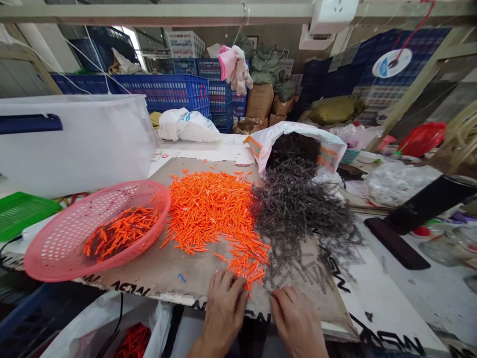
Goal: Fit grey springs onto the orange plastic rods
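My left hand rests at the front edge of the board, fingers curled and thumb against the forefinger, beside a tail of small orange pointed plastic pieces. What is between those fingertips, if anything, is hidden. To its right, my right hand is also curled, its thumb and forefinger together just in front of loose thin dark spring-like pieces. I cannot make out anything in its grip. The dark pieces spill from a white sack lying on its side and touch the orange heap.
At the left, a pink perforated basket holds orange pieces joined with dark ones. Behind it are a white plastic bin and a green tray. A black stand is at the right. Below the front edge hangs an open white bag.
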Available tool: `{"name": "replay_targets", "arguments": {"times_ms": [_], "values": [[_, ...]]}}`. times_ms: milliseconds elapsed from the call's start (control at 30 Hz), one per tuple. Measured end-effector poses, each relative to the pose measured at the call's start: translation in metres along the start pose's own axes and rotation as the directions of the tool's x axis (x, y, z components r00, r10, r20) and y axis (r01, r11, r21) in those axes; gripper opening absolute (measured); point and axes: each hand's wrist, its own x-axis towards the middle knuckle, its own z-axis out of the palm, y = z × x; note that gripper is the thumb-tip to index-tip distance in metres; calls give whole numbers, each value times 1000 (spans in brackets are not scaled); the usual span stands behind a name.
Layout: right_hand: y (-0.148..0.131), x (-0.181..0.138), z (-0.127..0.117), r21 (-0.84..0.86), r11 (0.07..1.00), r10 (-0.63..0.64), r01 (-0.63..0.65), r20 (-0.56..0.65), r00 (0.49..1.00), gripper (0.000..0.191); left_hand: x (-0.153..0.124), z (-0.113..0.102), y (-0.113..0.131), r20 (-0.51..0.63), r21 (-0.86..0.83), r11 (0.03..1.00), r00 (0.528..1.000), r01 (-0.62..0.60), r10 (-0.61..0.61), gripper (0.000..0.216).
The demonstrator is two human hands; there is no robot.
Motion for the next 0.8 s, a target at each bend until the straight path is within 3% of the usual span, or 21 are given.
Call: {"name": "replay_targets", "arguments": {"times_ms": [167,300,500,600,700,800], "values": [[14,1,-1,-19,999,-32,32,10,999,33,3,0,-3,7,0,999,999,32,-32,13],[10,2,0,6,998,-63,63,-4,998,32,7,2,-1,25,96,993,997,69,-72,10],[0,0,-8,216,976,18,-17,-2,1000,15,5,1,-3,27,165,984,997,63,-69,9],[-7,-4,-5,321,945,59,-55,-5,998,17,6,-1,-3,25,190,981,999,39,-44,17],[-15,-5,-1,378,926,7,-7,1,1000,26,9,-4,-4,17,182,982,999,41,-45,20],[-23,0,-5,493,867,61,-76,46,997,24,11,-11,-5,-18,87,993,996,85,-84,24]]}}
